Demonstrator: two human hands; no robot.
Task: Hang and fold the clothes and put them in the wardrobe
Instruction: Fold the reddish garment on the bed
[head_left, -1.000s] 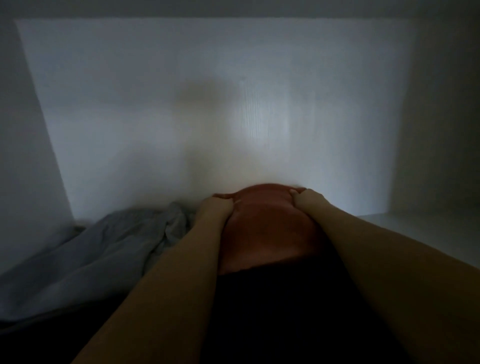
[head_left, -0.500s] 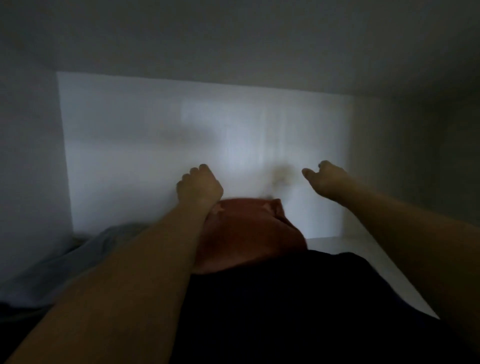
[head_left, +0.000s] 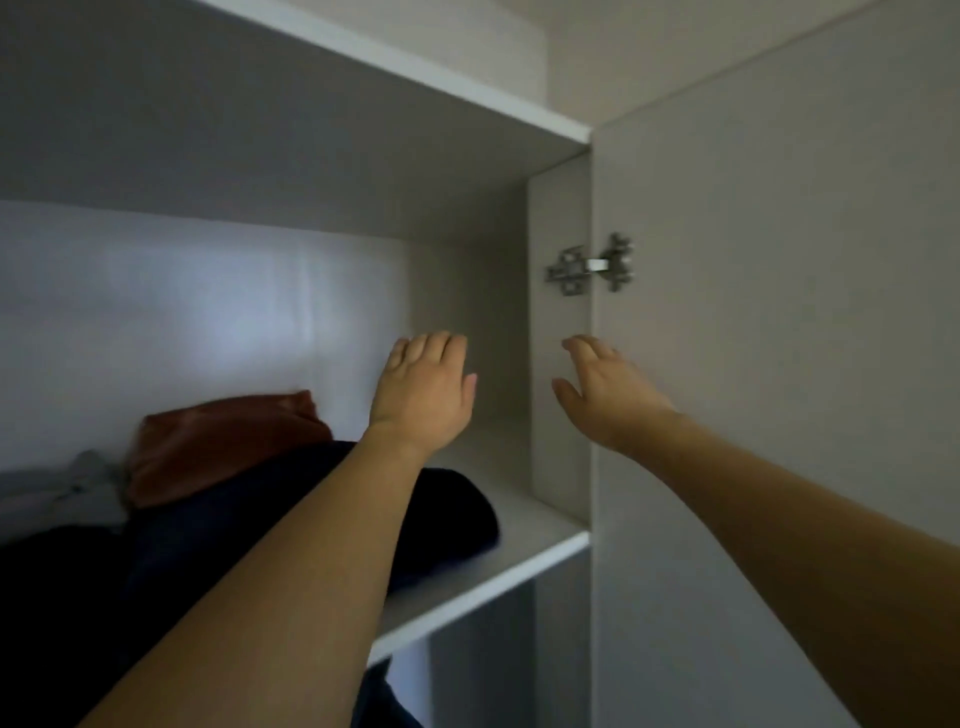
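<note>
A rust-orange folded garment (head_left: 223, 441) lies on the white shelf (head_left: 519, 530), plain and without pattern. In front of it is a very dark navy, near-black garment (head_left: 447, 509). At far left is a pale grey cloth (head_left: 62, 493). The wardrobe door (head_left: 779, 364) is light grey, its hinge (head_left: 589, 267) silver metal.

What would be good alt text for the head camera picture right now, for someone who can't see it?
Two bare arms reach into an open wardrobe, the left hand and right hand open and holding nothing above a shelf. On the shelf lie a rust-orange garment, a dark garment and a grey garment; the open door with its metal hinge stands at right.
</note>
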